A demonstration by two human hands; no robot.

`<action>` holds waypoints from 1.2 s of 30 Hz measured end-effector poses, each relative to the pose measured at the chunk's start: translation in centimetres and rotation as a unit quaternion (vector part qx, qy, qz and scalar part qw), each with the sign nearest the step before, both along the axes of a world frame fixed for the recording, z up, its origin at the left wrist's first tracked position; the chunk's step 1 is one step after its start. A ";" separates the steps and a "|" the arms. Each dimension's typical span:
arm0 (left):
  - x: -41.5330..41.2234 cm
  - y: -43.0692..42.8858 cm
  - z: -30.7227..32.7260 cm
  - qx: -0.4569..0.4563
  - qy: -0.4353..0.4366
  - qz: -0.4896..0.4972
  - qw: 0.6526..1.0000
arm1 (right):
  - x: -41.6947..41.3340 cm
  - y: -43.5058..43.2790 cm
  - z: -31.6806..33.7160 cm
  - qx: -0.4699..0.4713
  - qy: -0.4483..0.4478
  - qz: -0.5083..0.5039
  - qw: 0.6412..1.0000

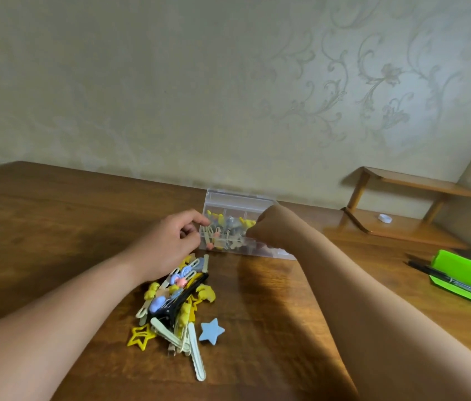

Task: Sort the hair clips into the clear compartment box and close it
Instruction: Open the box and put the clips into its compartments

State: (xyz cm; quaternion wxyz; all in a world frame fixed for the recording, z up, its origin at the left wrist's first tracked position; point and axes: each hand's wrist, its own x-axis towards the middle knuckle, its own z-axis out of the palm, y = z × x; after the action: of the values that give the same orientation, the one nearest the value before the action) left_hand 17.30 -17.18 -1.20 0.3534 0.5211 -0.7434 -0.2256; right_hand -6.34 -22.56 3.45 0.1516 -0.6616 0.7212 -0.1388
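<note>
Wooden table [54,212], left hand [170,241] curled at clear box [237,201], right hand [272,227] over it, grips unclear.

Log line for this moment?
clear plastic compartment box open | left hand at box | right hand over box | mixed hair-clip pile unsorted on table

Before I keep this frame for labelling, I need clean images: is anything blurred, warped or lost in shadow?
Head view: the wide lens bends the far edge of the table; both forearms throw broad shadows on it; clips inside the clear box look soft and merge; the loose pile and blue star clip read clearly.
</note>
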 end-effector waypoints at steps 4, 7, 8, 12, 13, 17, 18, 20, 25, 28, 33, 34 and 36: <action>0.0 0.0 0.0 -0.004 -0.006 0.001 1.000 | 0.2 0.8 -1.2 -0.046 0.003 -0.011 0.999; 0.0 -0.2 -0.2 -0.006 -0.003 -0.003 1.000 | 0.2 1.7 -1.6 -0.088 -0.008 -0.010 0.996; 0.1 -0.3 -0.3 -0.008 -0.004 -0.004 1.000 | 0.2 2.0 -1.6 -0.101 -0.013 -0.006 0.995; 0.2 -0.6 -0.7 -0.016 -0.007 -0.005 1.000 | 0.1 3.1 -2.0 -0.142 -0.002 0.020 0.990; 0.1 -0.6 -0.7 -0.017 -0.006 -0.005 1.000 | 0.2 3.5 -2.1 -0.153 0.006 0.025 0.988; 0.1 -0.3 -0.6 -0.017 -0.004 0.000 1.000 | 0.2 4.1 -2.7 -0.192 0.014 0.035 0.981; 0.0 -0.2 -0.5 -0.017 -0.006 0.000 1.000 | 0.3 4.2 -2.7 -0.197 0.015 0.034 0.980; -0.1 -0.2 -0.3 -0.022 -0.016 0.002 1.000 | 0.2 4.0 -2.8 -0.199 0.029 0.028 0.979; -0.4 -0.2 -0.2 -0.026 -0.008 0.003 1.000 | 0.3 4.0 -3.1 -0.202 0.044 0.027 0.978; -0.3 -0.2 -0.3 -0.026 -0.005 0.003 1.000 | 0.3 3.8 -3.2 -0.213 0.042 0.024 0.976; -0.1 -0.1 -0.4 -0.017 0.009 -0.005 1.000 | 0.2 3.7 -3.5 -0.231 0.021 0.028 0.972; 0.1 -0.1 -0.5 -0.016 0.012 -0.004 1.000 | 0.3 3.6 -3.5 -0.250 0.014 0.030 0.968; 0.4 0.1 -0.3 -0.010 0.025 0.005 1.000 | 0.4 3.4 -3.5 -0.313 -0.010 0.045 0.949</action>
State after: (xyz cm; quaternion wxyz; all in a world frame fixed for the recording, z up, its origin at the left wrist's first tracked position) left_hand 17.74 -17.08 -1.47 0.3782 0.5153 -0.7339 -0.2299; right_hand -5.97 -19.13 -0.04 -0.0500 -0.7059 0.6096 -0.3572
